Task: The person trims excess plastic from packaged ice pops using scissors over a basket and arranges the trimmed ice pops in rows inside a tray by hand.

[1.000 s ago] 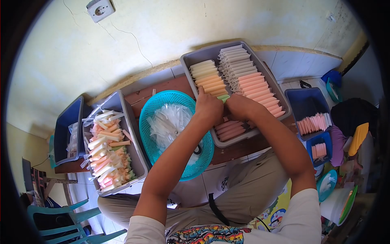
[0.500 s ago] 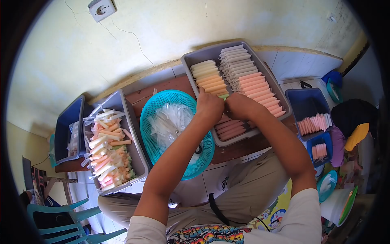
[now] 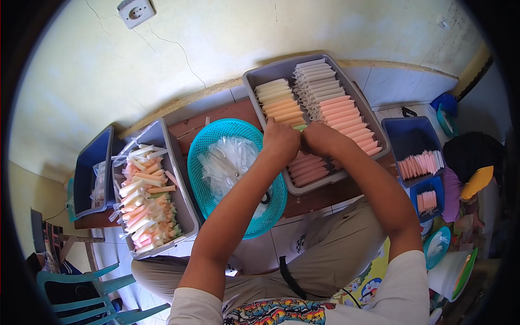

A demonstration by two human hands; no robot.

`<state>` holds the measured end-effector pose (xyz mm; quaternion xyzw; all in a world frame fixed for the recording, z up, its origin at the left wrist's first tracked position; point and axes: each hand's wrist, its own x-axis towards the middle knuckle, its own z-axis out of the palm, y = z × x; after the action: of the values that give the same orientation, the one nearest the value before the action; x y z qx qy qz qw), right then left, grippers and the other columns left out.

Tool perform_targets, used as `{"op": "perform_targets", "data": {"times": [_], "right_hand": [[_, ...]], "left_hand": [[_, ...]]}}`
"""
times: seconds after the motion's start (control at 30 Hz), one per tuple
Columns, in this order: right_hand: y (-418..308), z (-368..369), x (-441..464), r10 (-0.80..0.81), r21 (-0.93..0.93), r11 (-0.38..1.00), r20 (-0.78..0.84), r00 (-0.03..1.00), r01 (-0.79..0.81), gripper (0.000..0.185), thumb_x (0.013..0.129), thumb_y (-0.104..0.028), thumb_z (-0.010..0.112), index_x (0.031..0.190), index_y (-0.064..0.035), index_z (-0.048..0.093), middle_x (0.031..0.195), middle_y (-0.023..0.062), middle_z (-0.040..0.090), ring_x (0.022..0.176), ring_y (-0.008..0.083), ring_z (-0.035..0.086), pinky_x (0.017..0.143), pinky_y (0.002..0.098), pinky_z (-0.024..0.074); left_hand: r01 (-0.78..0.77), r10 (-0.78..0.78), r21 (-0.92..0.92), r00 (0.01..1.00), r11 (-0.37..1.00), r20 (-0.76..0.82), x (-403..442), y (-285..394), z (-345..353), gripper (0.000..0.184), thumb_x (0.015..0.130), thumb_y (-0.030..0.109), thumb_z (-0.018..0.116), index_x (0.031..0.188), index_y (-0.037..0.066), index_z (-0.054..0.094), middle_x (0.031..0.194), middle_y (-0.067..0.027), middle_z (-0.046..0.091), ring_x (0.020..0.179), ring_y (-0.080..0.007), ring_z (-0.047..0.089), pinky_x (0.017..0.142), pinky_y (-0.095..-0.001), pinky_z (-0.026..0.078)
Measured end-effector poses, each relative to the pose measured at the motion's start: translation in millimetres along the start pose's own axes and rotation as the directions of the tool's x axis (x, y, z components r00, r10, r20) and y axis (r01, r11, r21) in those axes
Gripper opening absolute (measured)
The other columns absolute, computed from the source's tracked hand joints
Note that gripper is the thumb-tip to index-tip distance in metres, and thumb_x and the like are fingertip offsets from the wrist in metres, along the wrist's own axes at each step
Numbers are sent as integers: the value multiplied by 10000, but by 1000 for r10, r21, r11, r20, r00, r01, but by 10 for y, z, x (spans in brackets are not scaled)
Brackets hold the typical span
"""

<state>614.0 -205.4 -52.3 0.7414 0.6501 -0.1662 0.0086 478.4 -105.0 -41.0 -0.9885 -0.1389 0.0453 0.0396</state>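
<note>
Since a second ago, the yellow piece (image 3: 477,182) at far right has tipped from nearly upright to a slant, while both hands have barely moved over the large gray tray (image 3: 273,70). That tray sits on the reddish-brown counter (image 3: 181,131). The left hand (image 3: 281,142) and right hand (image 3: 321,140) are close together, fingers curled in, over its near middle. A green packet (image 3: 299,128) shows just beyond the knuckles, inside the tray; the fingertips are hidden, so I cannot tell whether either grip is closed on it. Cream and orange packets (image 3: 285,110) lie stacked beyond the left hand, dusky pink packets (image 3: 307,172) on the near side. The tray's other column runs from whitish packets (image 3: 317,81) to salmon packets (image 3: 346,122). Just left of the tray, the turquoise basket (image 3: 277,214) holds clear plastic bags (image 3: 225,157). Further left, a second gray tray (image 3: 187,216) carries loosely heaped mixed packets (image 3: 149,203).
</note>
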Motion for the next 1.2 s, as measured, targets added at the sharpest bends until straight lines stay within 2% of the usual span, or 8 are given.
{"op": "perform_targets", "data": {"times": [0.37, 0.6, 0.67, 0.77, 0.9, 0.97, 1.17, 1.2], "right_hand": [[-135, -133, -49, 62, -10, 998, 68, 996, -62, 194, 830, -208, 779, 929, -47, 826, 953, 218, 784, 954, 380, 774, 859, 480, 625], [-4, 3, -13, 19, -102, 995, 6, 1000, -18, 130, 845, -140, 733, 882, -42, 811, 959, 217, 784, 946, 378, 772, 866, 483, 620], [6, -29, -59, 11, -79, 997, -1, 1000, -12, 120, 845, -124, 721, 869, -48, 811, 953, 219, 782, 943, 377, 772, 863, 483, 620], [1, -48, -90, -8, -9, 1000, -5, 1000, 8, 113, 851, -116, 716, 844, -59, 813, 939, 219, 779, 940, 375, 773, 847, 478, 621], [10, -1, -31, 45, 23, 999, -24, 999, -44, 121, 866, -117, 711, 832, -66, 815, 932, 216, 777, 931, 379, 774, 836, 481, 622], [-24, -54, -31, 90, 36, 995, -2, 996, -90, 121, 869, -119, 711, 839, -67, 817, 927, 217, 776, 928, 381, 774, 834, 482, 622], [-110, -74, -57, 133, 13, 991, -38, 990, -133, 131, 868, -93, 694, 868, -60, 820, 927, 228, 771, 926, 390, 775, 832, 488, 621], [-93, -28, -50, 132, 9, 991, -104, 986, -132, 125, 853, -111, 705, 823, -41, 805, 875, 238, 754, 888, 397, 766, 817, 496, 613]], "left_hand": [[-31, 29, 21, 996, 999, 88, -11, 4, -84, 129, 779, 222, 799, 889, 167, 836, 927, -74, 821, 942, -245, 784, 1003, -424, 457], [-35, 33, 46, 998, 998, 56, -16, 1, -34, 125, 802, 179, 739, 877, 162, 837, 910, -86, 818, 931, -250, 784, 989, -418, 460], [-51, 45, 89, 997, 995, 69, -18, 4, -57, 186, 942, 220, 670, 945, 196, 854, 969, -62, 829, 948, -222, 784, 914, -422, 444], [-35, 31, 85, 998, 996, 51, -3, 11, -22, 184, 947, 221, 670, 942, 196, 852, 964, -57, 827, 944, -220, 783, 907, -415, 445], [-15, 12, 35, 997, 999, 76, -17, 24, -62, 178, 948, 221, 675, 938, 197, 851, 953, -53, 823, 947, -220, 784, 899, -402, 449], [0, 1, 33, 999, 999, -40, -15, 23, 1, 122, 844, 143, 712, 825, 165, 831, 837, -89, 802, 873, -249, 789, 895, -399, 514], [-60, 59, -18, 995, 998, -86, -54, -4, -19, 114, 824, 126, 715, 815, 155, 826, 816, -90, 794, 840, -261, 785, 889, -408, 521], [-62, 60, -26, 995, 998, -80, -56, -7, -35, 114, 824, 126, 715, 815, 155, 826, 816, -90, 794, 840, -261, 785, 889, -408, 521]]}}
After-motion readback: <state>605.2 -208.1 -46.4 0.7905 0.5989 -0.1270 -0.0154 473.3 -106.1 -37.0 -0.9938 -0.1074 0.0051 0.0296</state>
